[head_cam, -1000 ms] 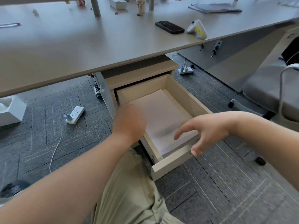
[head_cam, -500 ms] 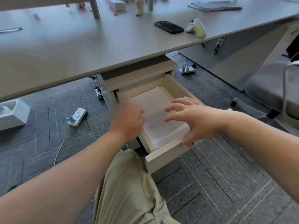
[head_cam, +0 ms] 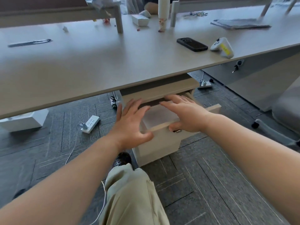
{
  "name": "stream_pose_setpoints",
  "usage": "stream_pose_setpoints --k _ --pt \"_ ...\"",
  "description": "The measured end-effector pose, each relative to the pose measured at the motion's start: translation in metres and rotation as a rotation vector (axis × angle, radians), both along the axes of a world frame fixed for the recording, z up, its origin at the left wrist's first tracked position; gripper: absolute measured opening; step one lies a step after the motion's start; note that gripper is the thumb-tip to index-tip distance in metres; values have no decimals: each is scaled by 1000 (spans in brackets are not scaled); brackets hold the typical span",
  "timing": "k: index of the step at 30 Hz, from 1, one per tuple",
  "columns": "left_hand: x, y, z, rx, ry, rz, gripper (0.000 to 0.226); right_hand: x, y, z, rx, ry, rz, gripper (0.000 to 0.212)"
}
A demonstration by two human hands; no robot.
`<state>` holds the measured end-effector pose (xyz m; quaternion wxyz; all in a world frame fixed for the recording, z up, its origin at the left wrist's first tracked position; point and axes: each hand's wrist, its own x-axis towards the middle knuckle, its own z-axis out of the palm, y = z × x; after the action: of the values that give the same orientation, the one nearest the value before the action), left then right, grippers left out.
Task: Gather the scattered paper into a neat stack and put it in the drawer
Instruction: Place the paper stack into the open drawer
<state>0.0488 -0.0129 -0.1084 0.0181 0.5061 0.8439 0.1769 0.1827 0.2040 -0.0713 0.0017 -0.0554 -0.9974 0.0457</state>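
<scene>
The tabletop (head_cam: 113, 65) overhangs the cabinet, whose drawer (head_cam: 164, 127) stands part-way out, its front panel facing the person and its travel running straight away from them, under the tabletop. The paper (head_cam: 159, 115) lies flat inside as a white stack, between the two hands. The right hand (head_cam: 186, 116) reaches over the front panel, fingers spread, thumb hooked on the panel's edge. The left hand (head_cam: 131, 124), fingers also splayed and gripping nothing, sits at the drawer's left front corner. Both seem equally near for pushing it shut.

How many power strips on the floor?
2: one power strip left of the drawer, another behind it, right. More may be hidden under the desk.
</scene>
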Motion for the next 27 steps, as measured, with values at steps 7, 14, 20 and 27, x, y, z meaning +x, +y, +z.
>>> stream_pose_setpoints --k 7,14,20,27 --pt "-44 1 -12 6 32 127 105 -51 11 -15 81 36 -28 95" --pt "-65 9 -21 156 63 165 90 -82 17 -20 62 39 -33 86" --pt "-77 13 -32 328 67 170 69 -94 20 -30 27 183 -47 71" --pt "-90 13 -44 432 72 144 53 -100 25 -43 83 353 -33 54"
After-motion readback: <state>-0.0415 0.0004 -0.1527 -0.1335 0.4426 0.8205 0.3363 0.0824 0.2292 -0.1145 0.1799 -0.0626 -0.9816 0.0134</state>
